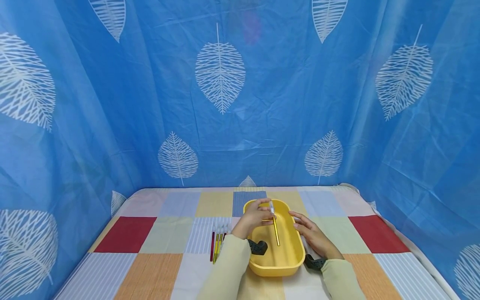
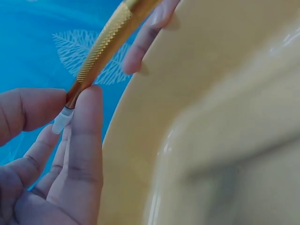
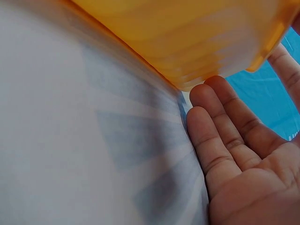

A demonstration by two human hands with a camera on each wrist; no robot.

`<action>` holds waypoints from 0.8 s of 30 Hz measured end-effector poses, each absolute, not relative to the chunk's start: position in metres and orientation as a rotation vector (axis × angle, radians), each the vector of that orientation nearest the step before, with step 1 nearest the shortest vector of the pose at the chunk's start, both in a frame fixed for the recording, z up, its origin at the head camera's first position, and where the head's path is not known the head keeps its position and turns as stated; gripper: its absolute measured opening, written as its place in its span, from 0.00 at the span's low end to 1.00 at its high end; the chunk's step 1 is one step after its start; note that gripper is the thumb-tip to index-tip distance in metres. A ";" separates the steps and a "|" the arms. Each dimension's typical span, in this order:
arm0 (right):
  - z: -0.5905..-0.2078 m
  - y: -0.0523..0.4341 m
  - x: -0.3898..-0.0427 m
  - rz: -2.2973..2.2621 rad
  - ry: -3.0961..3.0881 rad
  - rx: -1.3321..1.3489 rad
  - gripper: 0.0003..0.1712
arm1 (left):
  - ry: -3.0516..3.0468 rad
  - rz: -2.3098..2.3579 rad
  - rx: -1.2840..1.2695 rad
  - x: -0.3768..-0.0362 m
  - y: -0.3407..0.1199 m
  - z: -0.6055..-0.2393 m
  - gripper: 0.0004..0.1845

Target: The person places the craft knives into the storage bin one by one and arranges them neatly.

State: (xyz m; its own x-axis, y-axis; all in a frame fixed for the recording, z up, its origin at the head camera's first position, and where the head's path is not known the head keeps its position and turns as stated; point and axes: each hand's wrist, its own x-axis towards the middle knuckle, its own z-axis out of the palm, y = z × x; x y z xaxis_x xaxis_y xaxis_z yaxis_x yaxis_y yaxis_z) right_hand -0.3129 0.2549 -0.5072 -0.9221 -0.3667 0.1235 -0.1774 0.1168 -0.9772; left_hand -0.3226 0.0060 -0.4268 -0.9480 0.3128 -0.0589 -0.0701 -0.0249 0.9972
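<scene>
Between thumb and forefinger my left hand [image 1: 256, 216] pinches a gold craft knife [image 1: 276, 231] by its clear-capped end. In the left wrist view, the knurled handle [image 2: 105, 46] slants up and away from the fingertips. The knife hangs over a yellow plastic tray [image 1: 276, 271], inside its outline in the head view. At the tray's right side is my right hand [image 1: 315, 238], fingers fairly straight, with fingertips on the rim. From the right wrist view, several fingers [image 3: 220, 136] lie low beside the tray's outer wall, and another reaches up toward the rim.
Several more capped craft knives [image 1: 217, 246], red and gold, lie on the cloth left of the tray, partly behind my left sleeve [image 1: 226, 271]. A patchwork cloth [image 1: 161, 233] covers the table. Behind hangs a blue curtain [image 1: 270, 104] with white leaves.
</scene>
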 end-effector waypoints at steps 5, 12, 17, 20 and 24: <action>-0.507 0.254 -0.313 -1.921 2.233 -0.526 0.34 | 2.008 2.052 0.254 -0.325 0.014 -0.429 0.31; -0.507 0.254 -0.314 -1.918 2.248 -0.498 0.34 | 2.042 2.024 0.201 -0.330 0.029 -0.437 0.31; -0.507 0.256 -0.313 -1.924 2.236 -0.547 0.34 | 2.076 1.982 0.151 -0.332 0.037 -0.442 0.30; -0.507 0.256 -0.313 -1.920 2.237 -0.564 0.34 | 2.108 1.951 0.130 -0.332 0.040 -0.443 0.30; -0.507 0.256 -0.314 -1.915 2.235 -0.573 0.34 | 2.144 1.913 0.104 -0.332 0.043 -0.442 0.30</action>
State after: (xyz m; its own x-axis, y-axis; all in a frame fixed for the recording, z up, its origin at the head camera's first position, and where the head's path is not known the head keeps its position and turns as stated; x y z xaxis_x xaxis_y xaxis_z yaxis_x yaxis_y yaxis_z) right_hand -0.3136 0.2556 -0.5070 -0.9171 -0.3745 0.1369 -0.1928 0.1158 -0.9744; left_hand -0.3317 0.0433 -0.4422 -0.9621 0.2283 -0.1493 -0.1224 0.1277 0.9842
